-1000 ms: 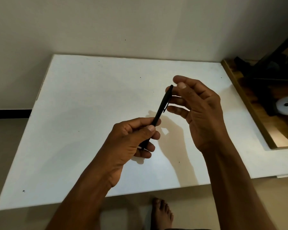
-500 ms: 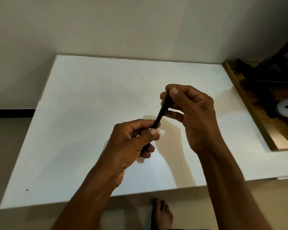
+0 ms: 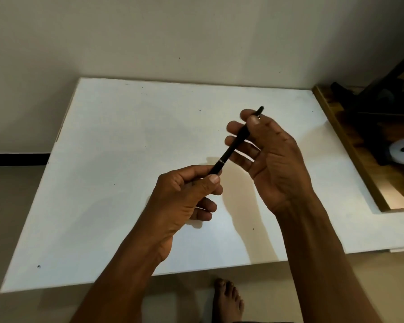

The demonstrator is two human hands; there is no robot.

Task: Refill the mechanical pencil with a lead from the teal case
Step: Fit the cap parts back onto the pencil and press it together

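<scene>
Over the white table, head cam: L hand pinched the low end of the black mechanical pencil w/ thumb & finger. R hand pinched it near the top. Pencil was tilted, up off the table.

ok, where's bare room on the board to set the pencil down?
Left half of the white board, from its left edge to the left hand; also the far strip along the wall. Crowded: around the right hand and pencil, and the wooden tray beyond.
</scene>
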